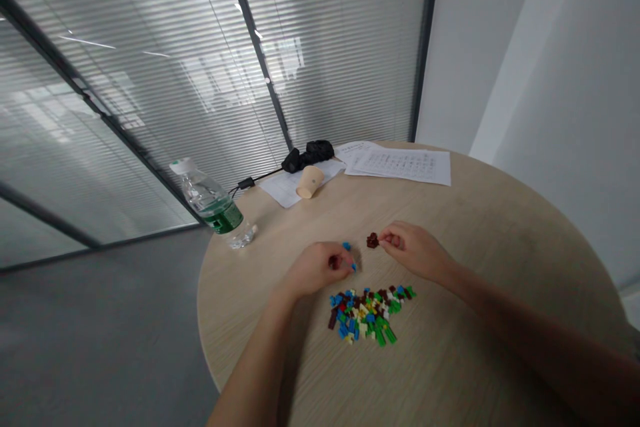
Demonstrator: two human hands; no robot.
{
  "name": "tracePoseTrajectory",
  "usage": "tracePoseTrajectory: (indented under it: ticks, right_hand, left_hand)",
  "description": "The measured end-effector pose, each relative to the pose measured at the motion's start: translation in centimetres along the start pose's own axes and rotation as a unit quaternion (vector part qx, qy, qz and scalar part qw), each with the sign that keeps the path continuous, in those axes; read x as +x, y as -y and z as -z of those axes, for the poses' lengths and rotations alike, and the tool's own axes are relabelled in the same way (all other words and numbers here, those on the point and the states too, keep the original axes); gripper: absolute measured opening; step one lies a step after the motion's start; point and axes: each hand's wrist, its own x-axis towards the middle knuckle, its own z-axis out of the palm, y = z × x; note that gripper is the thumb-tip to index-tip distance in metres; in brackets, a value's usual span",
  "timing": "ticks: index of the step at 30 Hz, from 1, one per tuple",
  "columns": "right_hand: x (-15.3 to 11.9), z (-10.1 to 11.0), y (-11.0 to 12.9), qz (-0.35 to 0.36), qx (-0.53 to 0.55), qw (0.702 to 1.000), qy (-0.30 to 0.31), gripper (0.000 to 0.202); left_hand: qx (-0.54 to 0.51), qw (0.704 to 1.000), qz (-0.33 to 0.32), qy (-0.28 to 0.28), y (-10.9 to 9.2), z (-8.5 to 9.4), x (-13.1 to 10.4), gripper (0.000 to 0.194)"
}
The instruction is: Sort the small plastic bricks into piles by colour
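Behind a spread pile of small coloured bricks (370,313), both hands are over the round wooden table (470,233). My left hand (320,267) is closed, thumb and fingers pinched on a small blue brick (354,267). Another blue piece (346,246) shows just past its fingers. To the right, my right hand (413,247) is closed, its fingertips at a small cluster of dark brown bricks (373,240). The pile holds blue, green, yellow, white, brown and red pieces.
A clear plastic bottle (223,213) with a green label stands at the table's left edge. Farther back are a paper cup (310,181), printed sheets (400,163), and a black bundle (307,155) with a cable. Glass panels with blinds rise behind the table.
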Motion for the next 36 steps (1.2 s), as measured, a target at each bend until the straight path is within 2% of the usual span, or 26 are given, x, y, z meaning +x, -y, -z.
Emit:
tracePoseTrajectory:
  ticks: [5,12,18,22,27,31,36]
  right_hand:
    - [-0.1,-0.1,0.1,0.008,0.006,1.000,0.008,0.013]
    - [-0.1,-0.1,0.4,0.009,0.008,1.000,0.009,0.013]
    - [-0.2,-0.2,0.1,0.046,0.012,0.998,0.028,0.012]
    - [-0.6,-0.2,0.5,0.138,0.019,0.988,0.073,0.010]
    - [-1.2,-0.6,1.5,0.241,0.049,0.957,0.153,0.015]
    - [-1.4,-0.9,1.7,0.250,0.037,0.948,0.190,0.018]
    - [-1.3,-0.9,1.8,0.228,0.042,0.952,0.201,0.017]
  left_hand:
    - [0.073,0.991,0.034,-0.104,1.3,0.0,0.6,0.019]
    - [0.140,0.977,0.070,-0.144,1.7,-1.0,1.3,0.017]
    - [0.152,0.974,0.086,-0.144,1.4,-1.4,1.7,0.018]
    - [0.154,0.974,0.083,-0.146,1.3,-1.4,1.7,0.019]
    - [0.142,0.974,0.068,-0.164,1.5,-1.2,1.4,0.020]
    - [0.121,0.975,0.057,-0.175,1.3,-1.1,1.2,0.018]
    - [0.093,0.980,0.047,-0.169,1.0,-1.1,1.1,0.018]
